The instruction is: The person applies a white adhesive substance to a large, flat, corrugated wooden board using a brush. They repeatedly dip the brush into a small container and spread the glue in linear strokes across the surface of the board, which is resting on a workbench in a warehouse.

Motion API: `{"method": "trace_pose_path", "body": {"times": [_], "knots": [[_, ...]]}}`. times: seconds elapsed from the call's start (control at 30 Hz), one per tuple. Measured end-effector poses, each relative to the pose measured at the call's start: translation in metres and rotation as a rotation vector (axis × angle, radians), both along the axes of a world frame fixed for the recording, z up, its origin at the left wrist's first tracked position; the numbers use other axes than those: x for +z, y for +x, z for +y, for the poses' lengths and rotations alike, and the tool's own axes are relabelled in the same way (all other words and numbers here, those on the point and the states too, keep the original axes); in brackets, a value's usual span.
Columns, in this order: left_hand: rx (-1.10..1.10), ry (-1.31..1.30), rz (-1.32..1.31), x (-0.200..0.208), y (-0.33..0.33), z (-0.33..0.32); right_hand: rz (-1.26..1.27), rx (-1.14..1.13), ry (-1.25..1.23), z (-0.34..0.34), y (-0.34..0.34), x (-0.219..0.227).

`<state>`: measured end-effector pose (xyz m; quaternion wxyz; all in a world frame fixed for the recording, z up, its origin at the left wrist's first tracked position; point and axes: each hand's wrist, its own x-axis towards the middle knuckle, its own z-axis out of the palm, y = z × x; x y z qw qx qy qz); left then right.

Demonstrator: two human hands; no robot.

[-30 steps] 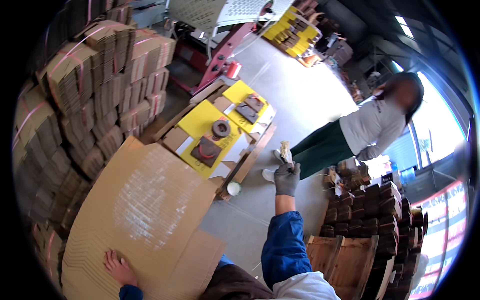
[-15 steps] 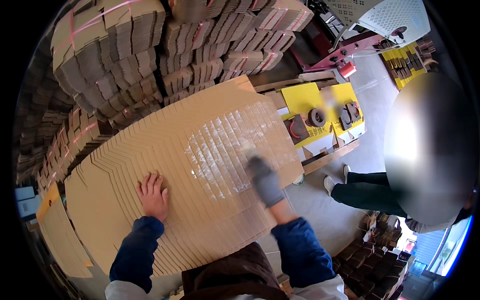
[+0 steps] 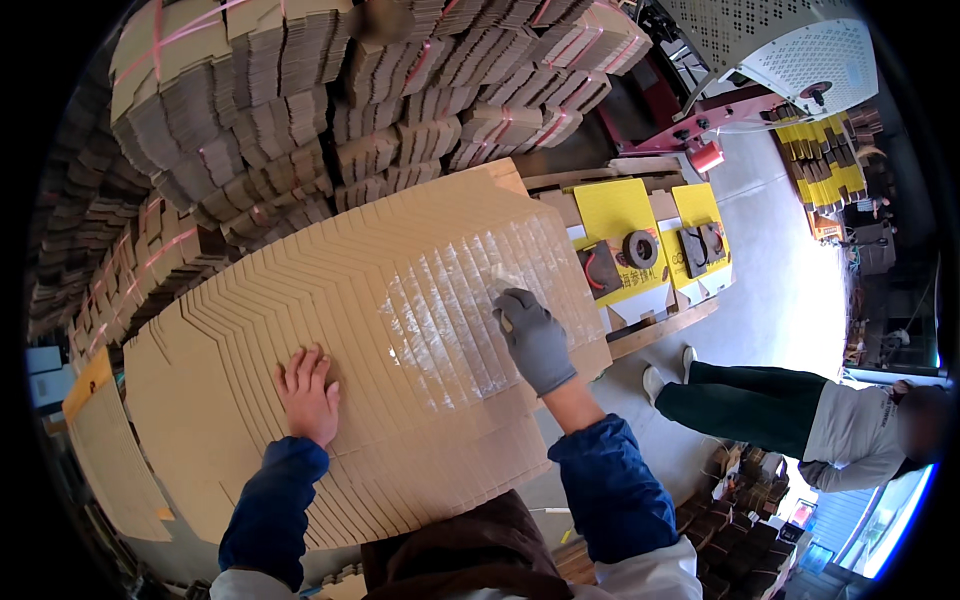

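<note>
Fanned sheets of brown cardboard [image 3: 250, 340] overlap in a long row in front of me, each edge set back from the one before. A glossy wet coating, like glue, lies in streaks across the strips at their right middle. My bare left hand [image 3: 308, 395] rests flat on the sheets left of the coating, fingers apart. My right hand [image 3: 535, 342], in a grey glove, is closed round a brush [image 3: 506, 274]. Its pale bristles touch the right part of the coated strips. Most of the brush's handle is hidden in the glove.
Bundled cardboard stacks [image 3: 400, 90] rise behind the sheets. To the right, yellow-and-white boxes [image 3: 620, 215] hold a tape roll [image 3: 640, 248] and dark pieces. A person [image 3: 760, 395] stands farther right. A machine with a perforated guard [image 3: 810, 60] is at the back right.
My right hand with the brush has moved slightly away from me over the coated strips. My left hand stays in place on the cardboard. The whole view has shifted a little.
</note>
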<state>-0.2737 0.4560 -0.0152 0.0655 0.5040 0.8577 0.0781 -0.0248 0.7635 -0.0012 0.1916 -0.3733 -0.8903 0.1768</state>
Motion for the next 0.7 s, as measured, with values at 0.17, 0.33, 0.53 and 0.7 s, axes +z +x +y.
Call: {"method": "trace_pose_path", "body": {"times": [0.17,0.33,0.53,0.7], "knots": [[0.009,-0.015,-0.008,-0.002,0.000,0.000,-0.051,-0.131,-0.069,0.068,0.007,-0.001],[0.007,0.013,-0.019,-0.002,0.001,0.005,-0.105,0.099,-0.003,0.063,-0.011,-0.011],[0.011,0.003,-0.045,0.003,0.002,0.004,0.048,0.033,-0.033,0.084,-0.018,0.010],[0.005,0.031,-0.033,0.001,0.003,0.004,-0.064,-0.101,-0.045,0.114,-0.008,-0.006]]}}
